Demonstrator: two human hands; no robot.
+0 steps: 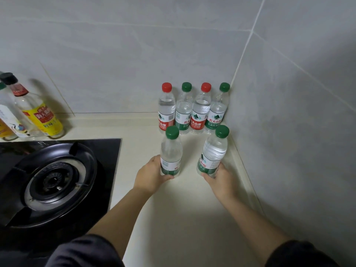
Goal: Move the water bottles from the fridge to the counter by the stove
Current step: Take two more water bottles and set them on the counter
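**Two green-cap bottles held just in front of the back row**

Landmark: row of four water bottles (193,108) standing upright against the tiled wall (134,54) in the corner, caps alternating red, green, red, green.

Left hand (152,175): grip closed around the lower label band of a green-cap bottle (171,153), fingers wrapped round the front of the base. This bottle is upright, long axis vertical, just in front of the row's left end, on the side toward the gas stove (55,178).

Right hand (217,177): grip closed around the base of a second green-cap bottle (212,151). It sits just in front of the row's right end, leaning slightly with the cap toward the side wall.

Cannot tell whether either bottle base is touching the surface (185,209) or just above it; hands hide the bottoms.

Key relation: each bottle rises straight up out of its own grip, both in front of the row, with a gap between them. Judgement: placing step, a second row is starting; next likely needs settling the bases flat and letting go, straightening the right one first so it doesn't tip.

Sauce bottles (38,116) stand well left of the row, behind the stove.
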